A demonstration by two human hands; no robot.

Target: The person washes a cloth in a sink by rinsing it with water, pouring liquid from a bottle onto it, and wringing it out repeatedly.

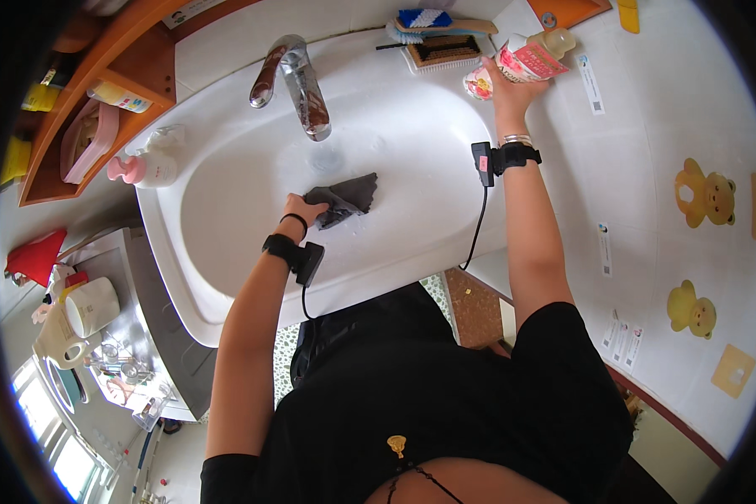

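The left hand point(304, 208) has its fingers closed on a crumpled dark grey fabric cloth point(348, 202), which lies in the white oval ceramic basin point(227, 202). To its left, a white bottle with a pink pump top point(154, 170) stands on the rim. Farther off, the right hand point(514, 91) curls around a tilted pink-and-white bottle point(529, 63) by the basin's far right corner; its exact finger spread I cannot tell. Beyond the cloth rises a shiny chrome faucet point(306, 94), with a brown-and-white rectangular brush point(447, 52) at the back rim.

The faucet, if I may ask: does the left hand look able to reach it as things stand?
Probably yes: nothing visible stands between the left hand and the faucet, though the hand may first have to release the gray cloth.
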